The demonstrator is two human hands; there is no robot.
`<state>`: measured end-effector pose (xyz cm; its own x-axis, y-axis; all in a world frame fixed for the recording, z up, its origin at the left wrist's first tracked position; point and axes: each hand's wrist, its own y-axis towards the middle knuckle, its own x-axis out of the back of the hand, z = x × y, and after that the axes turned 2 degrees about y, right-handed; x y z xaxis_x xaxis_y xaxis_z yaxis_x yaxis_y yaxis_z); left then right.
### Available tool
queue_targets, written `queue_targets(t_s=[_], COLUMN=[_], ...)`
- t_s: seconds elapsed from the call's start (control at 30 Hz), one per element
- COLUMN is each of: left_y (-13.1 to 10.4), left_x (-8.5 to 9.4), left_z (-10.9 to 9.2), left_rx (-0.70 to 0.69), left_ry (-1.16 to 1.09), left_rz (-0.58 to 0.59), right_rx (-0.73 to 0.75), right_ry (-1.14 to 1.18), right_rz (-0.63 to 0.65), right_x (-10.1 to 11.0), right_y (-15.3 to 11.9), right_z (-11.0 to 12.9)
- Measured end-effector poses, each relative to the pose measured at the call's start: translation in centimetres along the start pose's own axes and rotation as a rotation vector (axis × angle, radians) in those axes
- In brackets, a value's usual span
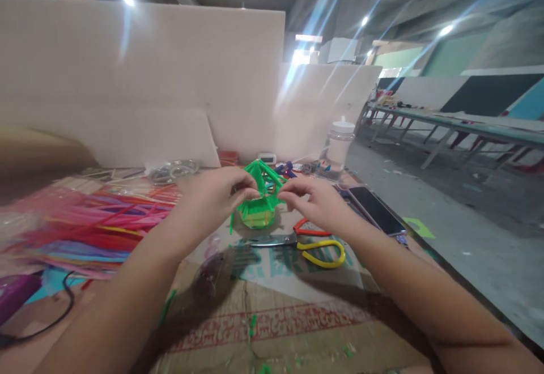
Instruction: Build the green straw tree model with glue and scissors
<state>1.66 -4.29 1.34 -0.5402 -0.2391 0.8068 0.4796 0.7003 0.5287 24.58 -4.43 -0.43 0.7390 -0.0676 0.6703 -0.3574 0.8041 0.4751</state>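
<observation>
Green model [257, 219] mid-frame; your left hand [223, 188] and right hand [317, 197] both have fingertips clamped on it. Pinch lightly, avoid creasing strips [250, 169]; stay clear of scissors [293, 240] below in frame.

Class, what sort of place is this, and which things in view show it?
Probably a craft workshop: scissors lie by a small green craft piece, colourful strips are heaped to the left, and a long table stands farther off.

Left fingers [243, 178] partly hide the green craft [257, 216]; a purple object [17, 296] is cropped.
</observation>
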Motion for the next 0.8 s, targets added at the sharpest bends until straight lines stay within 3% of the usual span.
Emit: queue_targets(t_s=[0.17, 0.33, 0.63, 0.8], left_y=[0.0, 0.0, 0.1, 0.5], left_x=[-0.2, -0.6, -1.2, -1.4], left_z=[-0.4, -0.8, -0.8, 0.3], left_rx=[-0.121, -0.178, -0.186, -0.099], left_ry=[0.003, -0.048, -0.139, -0.091], left_rz=[-0.028, -0.088, -0.111, -0.244], right_rx=[-0.034, -0.144, -0.194, -0.212], right_ry=[0.230, 0.550, 0.682, 0.697], right_rz=[-0.009, 0.069, 0.093, -0.035], right_x=[-2.4, -3.0, -3.4, -4.3], right_y=[0.1, 0.1, -0.1, -0.1], right_z=[0.5, 0.0, -0.3, -0.8])
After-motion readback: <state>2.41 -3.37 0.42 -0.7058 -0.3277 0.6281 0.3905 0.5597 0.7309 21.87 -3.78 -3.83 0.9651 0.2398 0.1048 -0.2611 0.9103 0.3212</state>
